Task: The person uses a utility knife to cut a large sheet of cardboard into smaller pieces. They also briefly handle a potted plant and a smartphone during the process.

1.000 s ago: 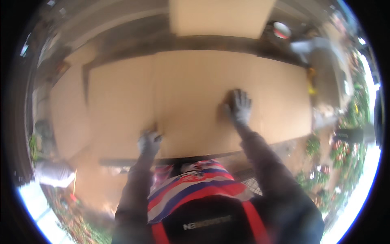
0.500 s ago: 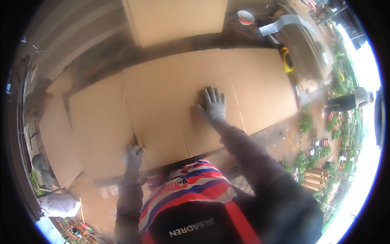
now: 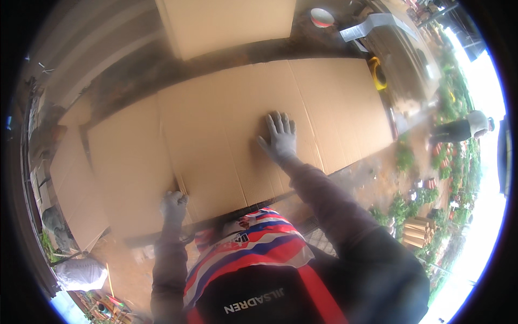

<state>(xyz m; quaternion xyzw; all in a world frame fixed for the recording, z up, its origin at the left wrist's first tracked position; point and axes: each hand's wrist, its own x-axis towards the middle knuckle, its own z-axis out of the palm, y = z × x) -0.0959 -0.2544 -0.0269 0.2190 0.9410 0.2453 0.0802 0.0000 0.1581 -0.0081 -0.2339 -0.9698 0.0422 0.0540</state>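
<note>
Cardboard fills our view: a large flattened cardboard sheet lies spread on the tabletop, creased into panels, its near edge running just in front of us. At the left, our gloved left hand is curled shut on that near edge, close by a slit between two panels. Further right, our right hand rests open, fingers spread, pressed flat on a middle panel. A second cardboard piece lies beyond, and a yellow tool sits at the far right end. We judge the sheet laid out flat and steadied, with any folding not yet begun. Compared with half a second ago, both hands keep their places on the sheet; only our head has tilted slightly.
</note>
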